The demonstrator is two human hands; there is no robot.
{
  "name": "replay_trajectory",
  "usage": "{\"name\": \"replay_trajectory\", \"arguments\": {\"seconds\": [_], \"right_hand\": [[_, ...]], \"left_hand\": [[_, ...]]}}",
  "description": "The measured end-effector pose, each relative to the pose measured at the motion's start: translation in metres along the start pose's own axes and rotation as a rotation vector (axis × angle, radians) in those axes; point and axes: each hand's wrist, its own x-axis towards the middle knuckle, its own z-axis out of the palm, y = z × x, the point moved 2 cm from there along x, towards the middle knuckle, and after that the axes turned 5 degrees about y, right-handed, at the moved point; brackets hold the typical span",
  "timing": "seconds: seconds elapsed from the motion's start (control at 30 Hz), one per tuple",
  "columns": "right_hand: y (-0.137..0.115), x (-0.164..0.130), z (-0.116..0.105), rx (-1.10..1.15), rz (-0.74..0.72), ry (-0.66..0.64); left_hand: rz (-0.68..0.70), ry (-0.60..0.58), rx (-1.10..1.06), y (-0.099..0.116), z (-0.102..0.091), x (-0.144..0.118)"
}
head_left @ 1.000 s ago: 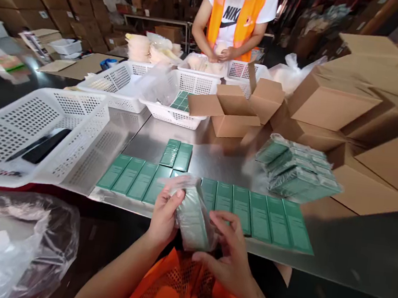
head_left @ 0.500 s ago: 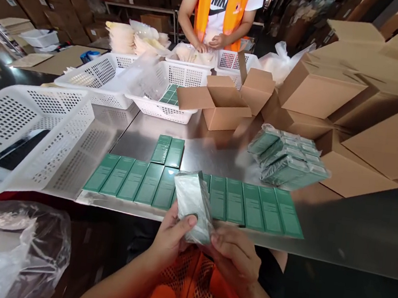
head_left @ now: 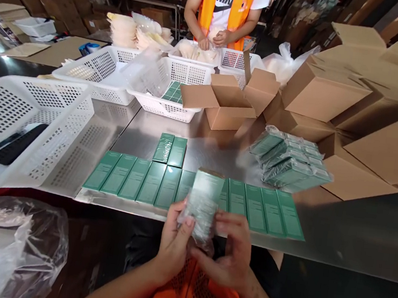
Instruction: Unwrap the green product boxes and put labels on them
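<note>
My left hand (head_left: 175,243) is closed around a green box in a clear plastic sleeve (head_left: 205,195), its thumb across the lower front. The box is upright and tilted toward me over the table's front edge. At its right side is my right hand (head_left: 232,252), fingers and thumb apart around the lower corner; whether the fingertips touch the plastic I cannot tell. Behind the held box, a row of green boxes (head_left: 133,178) lies side by side along the table edge, partly hidden. Two more green boxes (head_left: 170,150) lie above that row, the left one shiny with film.
Wrapped green boxes (head_left: 291,163) are piled at the right, beside open cartons (head_left: 336,93). White baskets (head_left: 91,111) stand left and behind; a small open carton (head_left: 230,116) is in the middle. A clear plastic bag (head_left: 46,241) hangs low left. Across the table a co-worker (head_left: 223,12) handles pale items.
The wrapped box has turned more upright and shifted slightly right in my left hand. My right hand's fingers have spread from their pinch at its lower corner.
</note>
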Motion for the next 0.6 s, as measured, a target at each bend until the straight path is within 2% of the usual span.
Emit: {"name": "replay_trajectory", "arguments": {"seconds": [0.1,0.17,0.23,0.3,0.4,0.47,0.5,0.53,0.6], "right_hand": [[0.007,0.022,-0.006,0.186,0.319,-0.154],[0.013,0.041,-0.008,0.2,0.501,-0.148],[0.02,0.062,-0.005,0.223,0.644,-0.08],[0.03,0.088,0.003,0.272,0.717,-0.014],[0.055,0.137,0.023,0.241,0.702,0.052],[0.08,0.17,0.038,0.067,0.665,0.027],[0.093,0.184,0.047,-0.041,0.663,-0.054],[0.106,0.194,0.056,-0.107,0.665,-0.111],[0.127,0.203,0.073,-0.214,0.665,-0.232]], "left_hand": [[0.073,-0.127,0.135,0.005,-0.006,0.008],[0.226,-0.167,0.323,0.012,-0.008,0.012],[0.414,-0.112,0.468,0.021,-0.01,0.014],[0.545,-0.036,0.509,0.029,-0.014,0.013],[0.639,-0.01,0.524,0.036,-0.023,0.008],[0.645,-0.06,0.502,0.037,-0.029,0.003],[0.607,-0.084,0.466,0.035,-0.033,0.0],[0.542,-0.092,0.406,0.033,-0.037,-0.002],[0.329,-0.069,0.261,0.025,-0.047,-0.006]]}}
